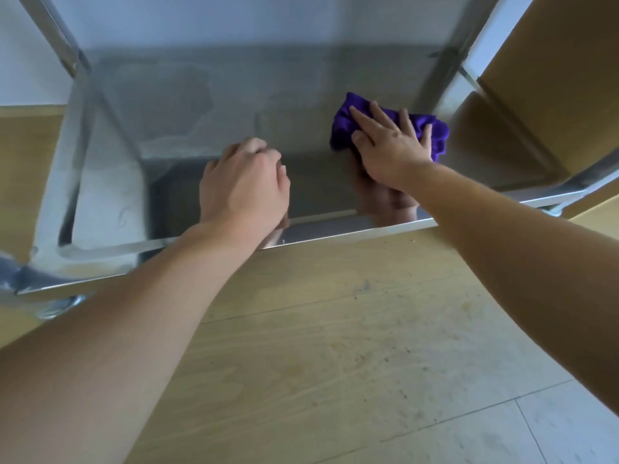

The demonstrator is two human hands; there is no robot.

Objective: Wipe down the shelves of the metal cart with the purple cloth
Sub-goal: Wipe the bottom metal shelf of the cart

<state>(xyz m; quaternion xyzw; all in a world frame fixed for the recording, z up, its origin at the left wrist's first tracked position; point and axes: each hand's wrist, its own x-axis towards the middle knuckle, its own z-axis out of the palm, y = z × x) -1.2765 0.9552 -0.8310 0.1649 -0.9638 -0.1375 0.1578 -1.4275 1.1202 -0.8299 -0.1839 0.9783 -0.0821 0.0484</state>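
My right hand (393, 145) lies flat, fingers spread, pressing the cloth (435, 135) on the shelf (234, 95) under my palm. My left hand (244, 185), loosely curled and empty, braces nearby. I should keep even pressure, sweeping overlapping strokes leftward toward it.

Deep purple cloth (438, 135) under my right hand (390, 145), vivid against the shelf (268, 95), which is dull silver-grey with cloudy pale smears and patches. The cart's frame posts (63, 51) shine bright chrome. Below, the floor (335, 329) is pale yellow-tan wood grain, flecked with dark specks.
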